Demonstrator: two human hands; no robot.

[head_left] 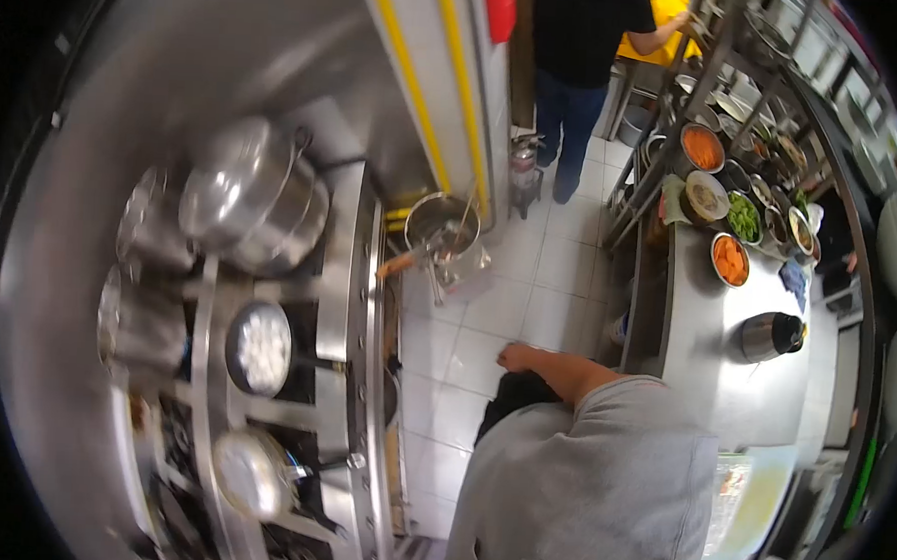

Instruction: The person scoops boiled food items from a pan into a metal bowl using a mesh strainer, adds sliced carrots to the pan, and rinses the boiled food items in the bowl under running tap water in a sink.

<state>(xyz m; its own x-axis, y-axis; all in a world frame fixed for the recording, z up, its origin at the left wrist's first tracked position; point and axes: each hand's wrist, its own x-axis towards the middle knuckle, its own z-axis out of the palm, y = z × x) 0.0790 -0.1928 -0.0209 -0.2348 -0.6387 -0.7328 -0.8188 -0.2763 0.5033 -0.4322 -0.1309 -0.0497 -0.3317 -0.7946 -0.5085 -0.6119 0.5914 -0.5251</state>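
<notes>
My right hand (512, 357) hangs in front of my body over the tiled floor. Its fingers look curled in, and I see nothing in them. The bare forearm comes out of a grey short sleeve (629, 393). My left hand is out of view. To the left on the stove sit a pan with white pieces in it (264, 349) and a covered pan (255, 474), both apart from my hand. Ahead, a steel pot (443, 228) holds utensils, and a wooden handle (396, 267) sticks out near it.
A large steel pot (257, 197) stands tilted in view on the stove. To the right, a steel counter (704, 381) bears a bowl of orange pieces (730, 260), a bowl of greens (744, 217) and a dark jug (770, 337). Another person (584, 46) stands ahead in the aisle.
</notes>
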